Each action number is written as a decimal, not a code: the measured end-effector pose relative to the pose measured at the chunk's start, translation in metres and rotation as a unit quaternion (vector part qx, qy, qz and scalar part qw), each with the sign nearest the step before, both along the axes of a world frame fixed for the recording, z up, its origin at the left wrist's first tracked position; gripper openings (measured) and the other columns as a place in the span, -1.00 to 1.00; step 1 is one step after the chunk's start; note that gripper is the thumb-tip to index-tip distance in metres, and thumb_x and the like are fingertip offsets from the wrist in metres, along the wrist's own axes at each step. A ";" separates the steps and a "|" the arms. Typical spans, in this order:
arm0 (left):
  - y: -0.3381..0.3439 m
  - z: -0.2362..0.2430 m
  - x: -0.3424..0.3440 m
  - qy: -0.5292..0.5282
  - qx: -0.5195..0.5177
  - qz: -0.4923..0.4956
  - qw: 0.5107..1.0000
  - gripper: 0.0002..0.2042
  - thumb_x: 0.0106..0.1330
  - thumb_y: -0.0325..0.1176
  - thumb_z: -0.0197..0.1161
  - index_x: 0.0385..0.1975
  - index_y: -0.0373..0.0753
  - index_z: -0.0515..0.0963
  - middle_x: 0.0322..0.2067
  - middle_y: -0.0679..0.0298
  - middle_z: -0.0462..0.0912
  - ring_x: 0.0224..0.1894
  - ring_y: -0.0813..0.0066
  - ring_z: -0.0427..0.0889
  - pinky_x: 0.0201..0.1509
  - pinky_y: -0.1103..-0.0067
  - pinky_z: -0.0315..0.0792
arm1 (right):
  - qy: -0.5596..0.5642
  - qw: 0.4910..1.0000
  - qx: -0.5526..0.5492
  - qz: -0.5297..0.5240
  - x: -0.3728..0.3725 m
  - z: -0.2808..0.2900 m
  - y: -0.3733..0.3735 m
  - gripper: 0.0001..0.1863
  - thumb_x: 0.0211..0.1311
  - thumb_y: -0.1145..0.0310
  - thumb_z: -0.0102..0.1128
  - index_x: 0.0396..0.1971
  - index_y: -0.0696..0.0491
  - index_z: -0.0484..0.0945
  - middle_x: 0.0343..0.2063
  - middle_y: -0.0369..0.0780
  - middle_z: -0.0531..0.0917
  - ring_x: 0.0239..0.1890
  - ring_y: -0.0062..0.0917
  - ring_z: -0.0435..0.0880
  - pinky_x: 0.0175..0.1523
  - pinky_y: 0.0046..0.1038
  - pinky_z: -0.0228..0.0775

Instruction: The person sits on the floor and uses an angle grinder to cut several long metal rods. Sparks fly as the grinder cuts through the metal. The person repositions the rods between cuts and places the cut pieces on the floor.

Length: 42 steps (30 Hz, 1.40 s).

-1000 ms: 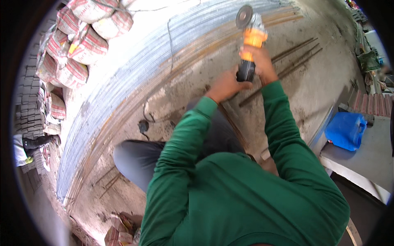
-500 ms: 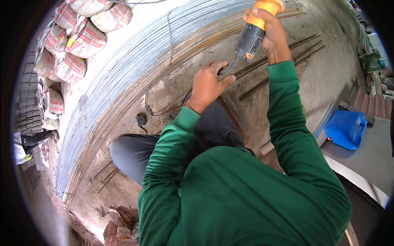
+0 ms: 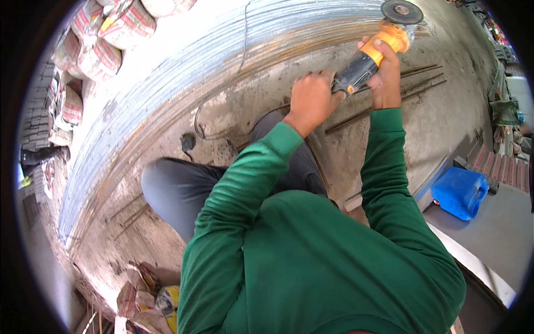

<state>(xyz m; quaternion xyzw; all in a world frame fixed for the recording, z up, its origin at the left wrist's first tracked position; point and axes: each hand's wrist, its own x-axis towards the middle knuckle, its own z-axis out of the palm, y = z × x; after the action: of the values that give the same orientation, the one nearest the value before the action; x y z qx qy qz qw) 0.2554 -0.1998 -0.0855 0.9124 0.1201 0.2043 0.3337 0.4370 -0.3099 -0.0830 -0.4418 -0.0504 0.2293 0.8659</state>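
Observation:
A yellow and black angle grinder (image 3: pixel 356 73) is held up ahead of me, tilted, with its round dark disc (image 3: pixel 401 11) at the far end. My right hand (image 3: pixel 386 69) wraps round the yellow front part of the body. My left hand (image 3: pixel 312 100) is closed at the black rear end, where the cord comes out; its fingers partly hide that end. Below the tool, several thin brown steel rods (image 3: pixel 414 89) lie on the concrete floor. A dark power cord (image 3: pixel 199 125) loops over the floor left of my hands.
A long curved bundle of steel bars (image 3: pixel 167 106) crosses the floor ahead and to the left. Filled sacks (image 3: pixel 100 58) are piled at the far left. A blue jerrycan (image 3: pixel 459 192) lies on a grey surface at right. Near my left knee sits a black plug (image 3: pixel 188 142).
The grinder has swung up and right, bringing its disc into view. My left hand has moved right and up, from the cord to the grinder's rear end.

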 end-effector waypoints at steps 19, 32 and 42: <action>0.038 0.010 0.015 -0.034 0.151 -0.007 0.988 -0.65 -0.02 -0.17 0.42 -0.34 -0.27 0.56 -0.50 0.10 0.64 -0.38 0.13 0.65 -0.21 0.30 0.52 | 0.011 0.999 0.029 0.024 0.023 0.004 0.028 -0.65 0.06 0.40 0.21 -0.20 0.30 0.40 -0.36 -0.01 0.59 -0.29 -0.26 0.62 -0.15 -0.26 0.58; 0.156 -0.027 -0.134 0.395 0.017 -0.136 0.909 -0.74 -0.02 -0.35 0.33 -0.29 -0.23 0.60 -0.39 0.04 0.64 -0.25 0.07 0.64 -0.10 0.26 0.50 | -0.026 0.993 0.018 0.116 0.062 0.053 -0.046 -0.61 0.07 0.35 0.26 -0.14 0.21 0.40 -0.33 -0.06 0.59 -0.28 -0.28 0.62 -0.11 -0.16 0.56; 0.300 -0.058 -0.223 0.584 0.299 -0.087 0.749 -0.87 -0.03 -0.44 0.27 -0.47 -0.11 0.69 -0.32 0.17 0.70 -0.04 0.13 0.58 -0.03 0.28 0.41 | -0.079 0.906 -0.381 0.168 0.019 -0.033 -0.099 -0.68 0.02 0.36 0.26 -0.20 0.16 0.52 -0.38 -0.22 0.63 -0.39 -0.51 0.63 -0.21 -0.51 0.49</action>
<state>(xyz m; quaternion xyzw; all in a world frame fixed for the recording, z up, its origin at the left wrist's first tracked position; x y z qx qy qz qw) 0.0325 0.0998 -0.1433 0.9134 0.1448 -0.3730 -0.0754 0.4560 -0.4094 -0.1156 -0.7396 -0.1008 0.3377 0.5734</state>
